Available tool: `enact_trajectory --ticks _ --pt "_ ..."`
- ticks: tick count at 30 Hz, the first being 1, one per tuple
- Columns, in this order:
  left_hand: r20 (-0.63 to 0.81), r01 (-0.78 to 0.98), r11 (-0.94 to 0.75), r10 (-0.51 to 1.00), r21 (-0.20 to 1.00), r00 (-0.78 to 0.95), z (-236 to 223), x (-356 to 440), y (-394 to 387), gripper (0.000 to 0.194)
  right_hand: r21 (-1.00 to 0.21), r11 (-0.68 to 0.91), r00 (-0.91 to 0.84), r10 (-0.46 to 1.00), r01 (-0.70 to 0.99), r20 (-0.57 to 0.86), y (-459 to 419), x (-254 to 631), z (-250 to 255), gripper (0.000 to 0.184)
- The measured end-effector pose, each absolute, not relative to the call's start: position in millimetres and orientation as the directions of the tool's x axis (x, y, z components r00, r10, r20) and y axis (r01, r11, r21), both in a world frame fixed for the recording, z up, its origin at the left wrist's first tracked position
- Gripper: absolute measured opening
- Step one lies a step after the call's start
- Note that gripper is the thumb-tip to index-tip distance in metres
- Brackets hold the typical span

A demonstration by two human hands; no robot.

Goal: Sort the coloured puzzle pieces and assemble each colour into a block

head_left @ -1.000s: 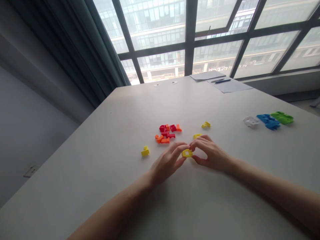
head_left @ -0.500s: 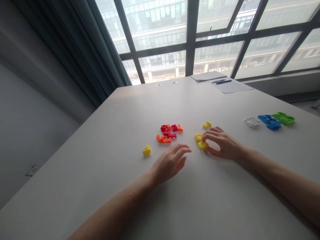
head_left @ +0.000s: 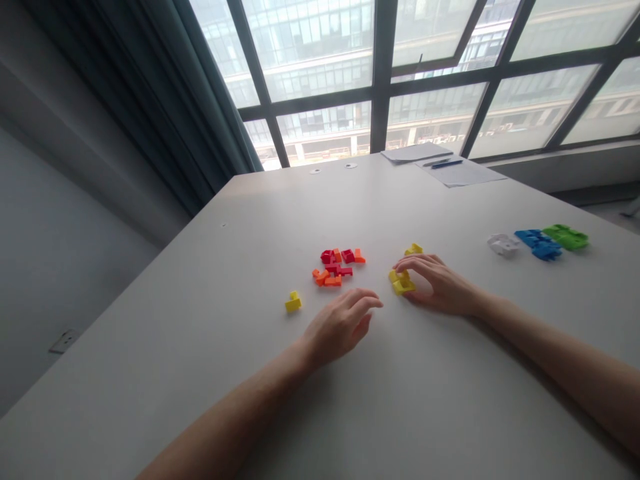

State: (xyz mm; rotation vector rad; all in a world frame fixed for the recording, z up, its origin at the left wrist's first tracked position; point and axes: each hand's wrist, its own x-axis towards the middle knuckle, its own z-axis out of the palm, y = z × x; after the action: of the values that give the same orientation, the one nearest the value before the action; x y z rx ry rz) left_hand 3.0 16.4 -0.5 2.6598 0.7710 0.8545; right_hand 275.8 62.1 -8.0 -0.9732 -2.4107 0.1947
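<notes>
My right hand (head_left: 440, 285) is curled over two small yellow plastic blocks (head_left: 403, 285), which lie close together on the white table. Its fingertips touch them from above, and its thumb is partly hidden behind the nearer one. Another yellow block (head_left: 413, 249) lies just beyond those fingers. My left hand (head_left: 343, 321) hovers low or rests on the tabletop, I cannot tell which, holding nothing, with fingers loosely bent and apart from the thumb. A single yellow block (head_left: 293, 303) stands to its left. Past its knuckles lies a cluster of red blocks (head_left: 333, 269) and orange blocks (head_left: 332, 282).
To the right sit white pieces (head_left: 503, 245), blue pieces (head_left: 540, 244) and green pieces (head_left: 566, 237) in groups. Papers (head_left: 467, 174) and a pen (head_left: 447, 164) lie at the table's far edge by the window. A dark curtain (head_left: 165, 93) hangs on the left.
My right hand has shifted slightly left and away from me over the yellow blocks, and the nearer block has turned and moved a little. My left hand has stayed in place.
</notes>
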Motion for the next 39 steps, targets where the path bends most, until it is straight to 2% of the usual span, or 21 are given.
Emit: enact_trajectory --ticks 6,14,22,31,35,39 --pt "0.475 0.406 -0.832 0.551 0.379 0.686 -1 3 17 0.028 -0.326 0.724 -0.592 0.687 0.608 0.422 60 274 -5 0.030" --pt "0.467 0.405 -0.829 0.553 0.385 0.690 -1 3 16 0.026 -0.329 0.676 -0.556 0.733 0.660 0.391 64 276 -11 0.042" --pt "0.468 0.410 -0.830 0.554 0.378 0.689 0 3 16 0.025 -0.317 0.656 -0.551 0.751 0.685 0.363 65 277 -13 0.043" --pt "0.484 0.397 -0.839 0.540 0.371 0.689 -1 3 17 0.026 -0.325 0.639 -0.523 0.763 0.697 0.380 67 276 -18 0.054" --pt "0.481 0.400 -0.839 0.541 0.369 0.691 -1 3 17 0.026 -0.301 0.656 -0.542 0.748 0.692 0.383 65 276 -15 0.051" --pt "0.486 0.399 -0.841 0.538 0.365 0.689 -1 3 17 0.025 -0.245 0.684 -0.553 0.711 0.687 0.434 63 275 -11 0.035"
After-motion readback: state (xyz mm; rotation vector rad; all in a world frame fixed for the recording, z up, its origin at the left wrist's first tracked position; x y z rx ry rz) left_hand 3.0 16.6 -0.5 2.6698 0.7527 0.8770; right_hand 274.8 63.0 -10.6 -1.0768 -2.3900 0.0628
